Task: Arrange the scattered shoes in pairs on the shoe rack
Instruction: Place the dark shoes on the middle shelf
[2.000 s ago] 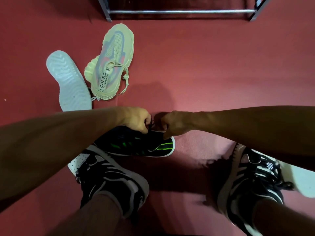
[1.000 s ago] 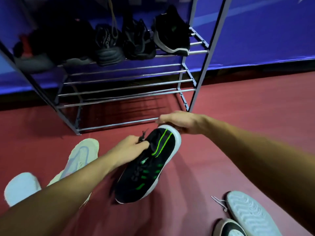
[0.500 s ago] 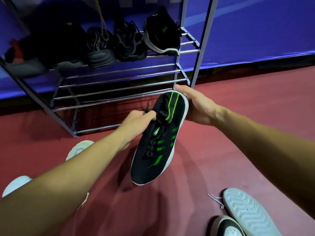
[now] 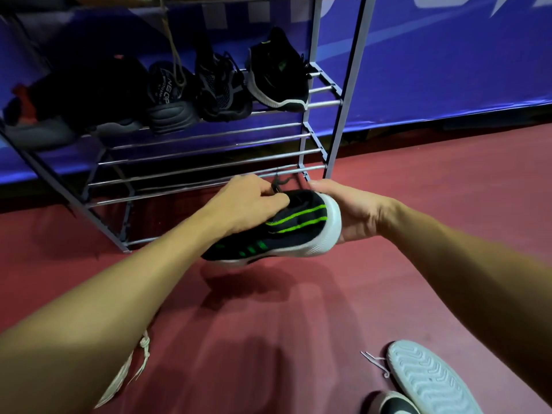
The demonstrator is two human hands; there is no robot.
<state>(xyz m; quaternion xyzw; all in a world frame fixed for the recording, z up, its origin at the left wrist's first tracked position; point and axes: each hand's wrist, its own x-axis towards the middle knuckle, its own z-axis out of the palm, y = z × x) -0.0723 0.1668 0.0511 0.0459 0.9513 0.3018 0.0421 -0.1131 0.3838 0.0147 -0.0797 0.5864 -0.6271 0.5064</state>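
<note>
Black sneaker: light, soft knit upper, stiff sole. Your left hand pinches its laces; your right hand cups the heel.

Blue wall panel fills upper view, pale white markings near its top edge. Dark strip along panel's foot. Red floor below panel, matte, faintly scuffed.

A: The striped sneaker?
B: Black, with bright green stripes and a white sole.
A: And around it?
B: Dark red floor, and a grey shoe rack with silvery rails, carrying black shoes. The blue wall has pale markings. The upturned shoe shows a white, wavy-ribbed sole.
</note>
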